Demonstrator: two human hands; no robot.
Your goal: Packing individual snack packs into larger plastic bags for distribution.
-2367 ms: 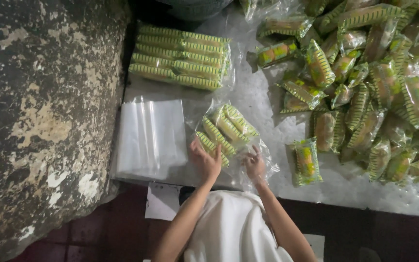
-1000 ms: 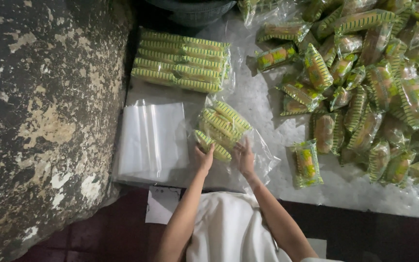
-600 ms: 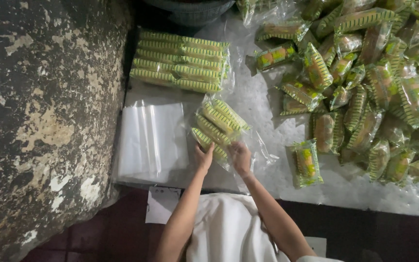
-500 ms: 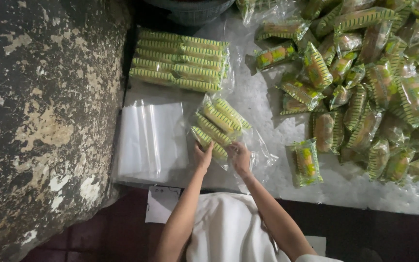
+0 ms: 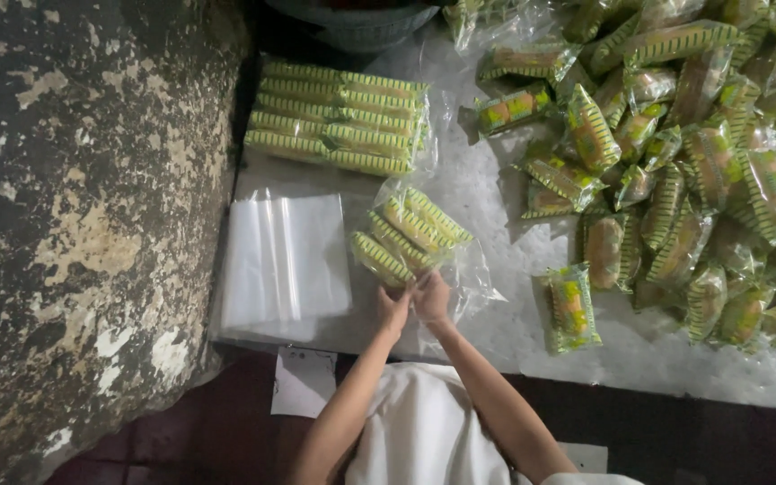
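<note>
Two hands meet at the near edge of the counter [image 5: 496, 332], both at the open mouth of a clear plastic bag [image 5: 424, 251]. The left hand [image 5: 394, 310] has its fingers drawn together, pinching the bag's film at the near end. The right hand [image 5: 431, 296] sits just beside it, touching it, fingers likewise closed on the film. Inside the bag lie several green-and-yellow striped snack packets [image 5: 410, 232], side by side, angled away to the left.

Just left of the bag, a flat stack of empty clear bags [image 5: 285, 260] lies on the counter, close to the left hand but apart from it. Farther back, a filled bag of the same packets [image 5: 339, 117] lies in neat rows, well apart from the hands.

To the right, one single packet [image 5: 570, 308] lies alone near the counter's edge, and beyond it a big loose heap of packets [image 5: 693, 153] spreads over the right side. Nothing lies between the hands and the bag.

On the far left, a rough, flaking wall surface [image 5: 83, 233] runs alongside the counter. Below the forearms, white cloth [image 5: 424, 431] shows, and a slip of white paper [image 5: 303, 382] lies under the counter's edge.
</note>
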